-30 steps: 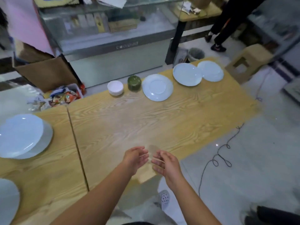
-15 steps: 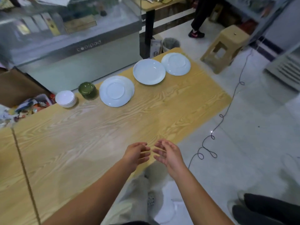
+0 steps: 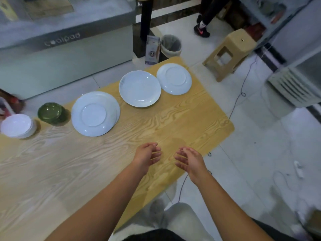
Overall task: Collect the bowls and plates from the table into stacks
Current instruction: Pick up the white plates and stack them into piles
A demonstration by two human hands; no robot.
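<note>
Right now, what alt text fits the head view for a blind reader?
The left hand and right hand hover open and empty above a wooden table. Along its far edge: white bowls, a green bowl, a large plate, a middle plate, an end plate.

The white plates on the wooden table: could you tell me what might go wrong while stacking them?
The small round white plate sits by the far corner of the wooden table; a nudge could knock it off. The large white plate lies off-centre on another, so both may slide when lifted. A thin dark floor cable could trip someone.
</note>
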